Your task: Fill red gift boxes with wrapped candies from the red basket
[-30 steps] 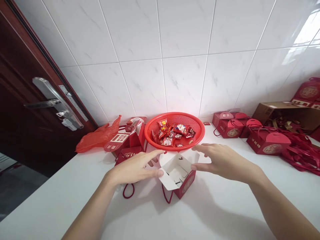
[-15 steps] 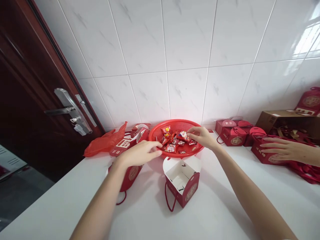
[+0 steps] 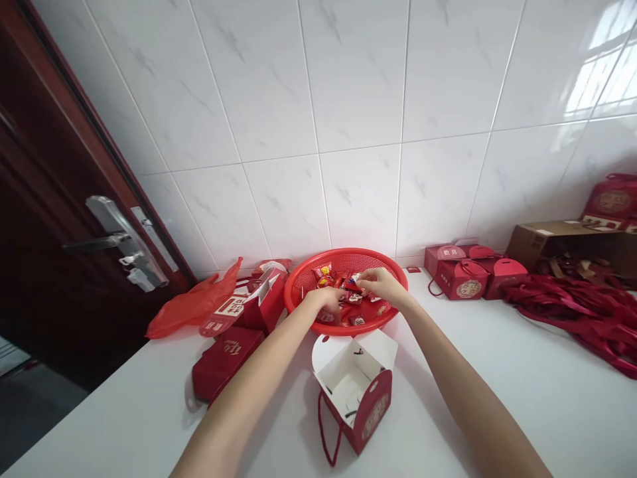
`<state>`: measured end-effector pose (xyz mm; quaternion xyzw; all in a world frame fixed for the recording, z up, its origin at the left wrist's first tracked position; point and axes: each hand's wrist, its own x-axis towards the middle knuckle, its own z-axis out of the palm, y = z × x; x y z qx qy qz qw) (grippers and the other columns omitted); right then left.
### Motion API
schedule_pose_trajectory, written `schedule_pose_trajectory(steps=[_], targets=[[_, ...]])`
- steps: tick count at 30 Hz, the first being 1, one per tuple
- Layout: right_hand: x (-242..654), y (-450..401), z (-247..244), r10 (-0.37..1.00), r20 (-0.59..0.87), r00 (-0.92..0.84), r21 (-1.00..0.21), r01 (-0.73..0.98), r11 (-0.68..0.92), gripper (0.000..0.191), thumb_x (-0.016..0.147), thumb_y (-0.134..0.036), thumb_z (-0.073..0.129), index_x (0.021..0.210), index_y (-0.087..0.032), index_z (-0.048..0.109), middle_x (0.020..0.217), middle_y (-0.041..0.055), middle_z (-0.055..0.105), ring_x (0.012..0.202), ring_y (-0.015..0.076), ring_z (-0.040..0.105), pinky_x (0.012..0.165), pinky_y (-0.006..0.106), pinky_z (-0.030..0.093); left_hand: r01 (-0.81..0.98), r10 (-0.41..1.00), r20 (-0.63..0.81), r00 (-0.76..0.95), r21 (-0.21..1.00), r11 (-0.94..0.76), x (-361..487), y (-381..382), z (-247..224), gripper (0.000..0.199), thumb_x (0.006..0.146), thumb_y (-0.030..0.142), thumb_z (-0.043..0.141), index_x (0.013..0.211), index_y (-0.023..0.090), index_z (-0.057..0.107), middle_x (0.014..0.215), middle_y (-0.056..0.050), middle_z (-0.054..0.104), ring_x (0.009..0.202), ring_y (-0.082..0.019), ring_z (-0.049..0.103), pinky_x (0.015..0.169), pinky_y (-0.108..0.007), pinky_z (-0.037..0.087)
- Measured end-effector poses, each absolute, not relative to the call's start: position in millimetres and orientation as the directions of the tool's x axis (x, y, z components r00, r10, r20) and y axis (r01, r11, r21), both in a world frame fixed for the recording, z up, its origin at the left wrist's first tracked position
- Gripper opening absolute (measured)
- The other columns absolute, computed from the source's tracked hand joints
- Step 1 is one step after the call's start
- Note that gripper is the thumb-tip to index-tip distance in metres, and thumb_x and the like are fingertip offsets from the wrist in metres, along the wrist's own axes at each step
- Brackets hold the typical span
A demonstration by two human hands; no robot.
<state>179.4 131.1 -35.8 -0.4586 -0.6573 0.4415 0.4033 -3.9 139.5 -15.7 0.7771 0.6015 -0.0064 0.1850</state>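
A red mesh plastic basket (image 3: pixel 393 264) holds several wrapped candies (image 3: pixel 324 271). My left hand (image 3: pixel 328 302) reaches into its front left, fingers curled down among the candies; what they grip, if anything, is hidden. At the right side of the basket, my right hand (image 3: pixel 382 285) pinches a wrapped candy (image 3: pixel 352 281) between thumb and fingers. In front of the basket stands an open red gift box (image 3: pixel 368 411) with a white inside and a red cord handle. Its flaps are up, and neither hand touches it.
Left of the basket lie a folded red box (image 3: pixel 226 362), another open red box (image 3: pixel 269 302) and a red plastic bag (image 3: pixel 192 305). On the right are closed red boxes (image 3: pixel 465 279), a heap of red ribbons (image 3: pixel 572 318) and a cardboard carton (image 3: pixel 530 249). A tiled wall (image 3: pixel 358 192) stands behind.
My left hand has moved right and down into the basket. My right hand has closed in on the candies. Another person's hand at the far right, with the red box beneath it, has left the view.
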Motion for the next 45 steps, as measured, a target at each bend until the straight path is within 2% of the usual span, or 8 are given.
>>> schedule_pose_trajectory(steps=[4, 10, 13, 17, 21, 27, 34, 45], targets=[[176, 130, -36, 0.971, 0.065, -0.228, -0.950, 0.285, 0.130, 0.010, 0.082, -0.025, 0.070, 0.078, -0.017, 0.065, 0.070, 0.0013, 0.067, 0.060, 0.0139, 0.065, 0.051, 0.022, 0.046, 0.920, 0.938, -0.216, 0.272, 0.343, -0.188, -10, 138, -19, 0.072, 0.056, 0.020, 0.081, 0.127, 0.023, 0.066, 0.122, -0.012, 0.072, 0.106, -0.031, 0.069, 0.080, -0.033, 0.056], [172, 126, -32, 0.990, -0.032, -0.140, -0.953, 0.303, 0.012, 0.039, 0.090, -0.051, 0.064, 0.106, -0.016, 0.061, 0.095, 0.0081, 0.072, 0.065, 0.0150, 0.069, 0.055, 0.024, 0.051, 0.605, 0.827, 0.491, 0.272, 0.581, -0.544, 0, 138, -28, 0.056, 0.067, 0.007, 0.068, 0.122, 0.019, 0.066, 0.128, -0.011, 0.065, 0.118, -0.025, 0.063, 0.105, -0.040, 0.050], [174, 126, -32, 0.980, -0.071, -0.183, -0.978, 0.208, -0.032, 0.039, 0.090, -0.053, 0.064, 0.103, -0.017, 0.062, 0.097, 0.0083, 0.073, 0.065, 0.0158, 0.071, 0.056, 0.025, 0.051, 0.499, 0.739, 0.621, 0.261, 0.568, -0.654, 1, 137, -29, 0.046, 0.073, 0.009, 0.065, 0.118, 0.020, 0.066, 0.124, -0.009, 0.065, 0.121, -0.023, 0.062, 0.109, -0.039, 0.048], [177, 133, -39, 0.978, -0.011, -0.209, -1.000, 0.016, -0.008, 0.033, 0.073, -0.044, 0.079, 0.080, -0.019, 0.059, 0.077, 0.0034, 0.071, 0.066, 0.0175, 0.069, 0.056, 0.025, 0.049, 0.511, 0.830, 0.491, 0.262, 0.659, -0.552, -1, 136, -29, 0.057, 0.076, 0.020, 0.073, 0.131, 0.020, 0.058, 0.138, -0.011, 0.058, 0.126, -0.024, 0.058, 0.107, -0.034, 0.049], [180, 136, -41, 0.995, 0.097, -0.007, -0.985, -0.145, 0.095, 0.029, 0.059, -0.032, 0.080, 0.072, -0.022, 0.057, 0.076, 0.0012, 0.069, 0.068, 0.0184, 0.066, 0.061, 0.029, 0.053, 0.666, 0.932, 0.213, 0.294, 0.653, -0.359, -4, 136, -30, 0.084, 0.072, 0.033, 0.082, 0.146, 0.019, 0.046, 0.137, -0.014, 0.062, 0.124, -0.029, 0.060, 0.100, -0.037, 0.052], [182, 130, -33, 0.989, 0.095, 0.112, -0.968, -0.220, 0.118, 0.029, 0.058, -0.030, 0.076, 0.082, -0.021, 0.063, 0.084, 0.0023, 0.072, 0.075, 0.0188, 0.066, 0.060, 0.028, 0.050, 0.964, 0.939, -0.258, 0.227, 0.198, -0.179, -10, 132, -26, 0.025, 0.067, 0.022, 0.075, 0.092, 0.022, 0.073, 0.104, -0.010, 0.076, 0.095, -0.033, 0.072, 0.080, -0.036, 0.055], [180, 131, -33, 0.989, 0.108, 0.098, -0.948, -0.290, 0.132, 0.025, 0.057, -0.033, 0.075, 0.074, -0.021, 0.061, 0.075, 0.0004, 0.070, 0.074, 0.0197, 0.067, 0.066, 0.030, 0.053, 0.997, 0.966, -0.251, 0.059, 0.059, -0.045, -13, 144, -24, 0.028, 0.079, 0.013, 0.055, 0.102, 0.018, 0.071, 0.105, -0.019, 0.075, 0.099, -0.033, 0.072, 0.080, -0.039, 0.055], [180, 130, -36, 0.991, 0.121, 0.048, -0.957, -0.260, 0.130, 0.022, 0.059, -0.030, 0.075, 0.076, -0.020, 0.065, 0.080, 0.0021, 0.074, 0.075, 0.0196, 0.068, 0.071, 0.031, 0.053, 0.989, 0.931, -0.361, 0.060, -0.102, -0.103, 8, 136, -22, 0.044, 0.052, 0.018, 0.084, 0.096, 0.014, 0.076, 0.110, -0.025, 0.074, 0.108, -0.040, 0.070, 0.090, -0.042, 0.055]])
